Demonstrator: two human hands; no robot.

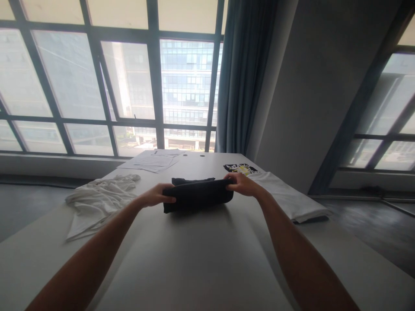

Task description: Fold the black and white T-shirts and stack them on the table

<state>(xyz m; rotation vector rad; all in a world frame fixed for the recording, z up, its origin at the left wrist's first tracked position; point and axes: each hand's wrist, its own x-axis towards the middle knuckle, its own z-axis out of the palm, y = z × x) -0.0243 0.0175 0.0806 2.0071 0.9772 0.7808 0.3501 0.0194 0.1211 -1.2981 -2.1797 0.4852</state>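
A folded black cloth garment (198, 194) is held up over the middle of the white table (194, 263), its near side facing me. My left hand (155, 195) grips its left end, thumb on the near face. At the other end my right hand (241, 184) is closed on the upper right corner. Behind the front fold, a further black flap of the cloth rises slightly. The fingers on the far side are hidden by the cloth, and its exact garment type does not show.
To the left lies a crumpled white cloth (100, 201). A folded white cloth (290, 196) rests on the right, beside a black, white and yellow printed piece (241, 169). Paper sheets (154, 160) lie at the far end, near the windows and a grey-blue curtain (241, 77).
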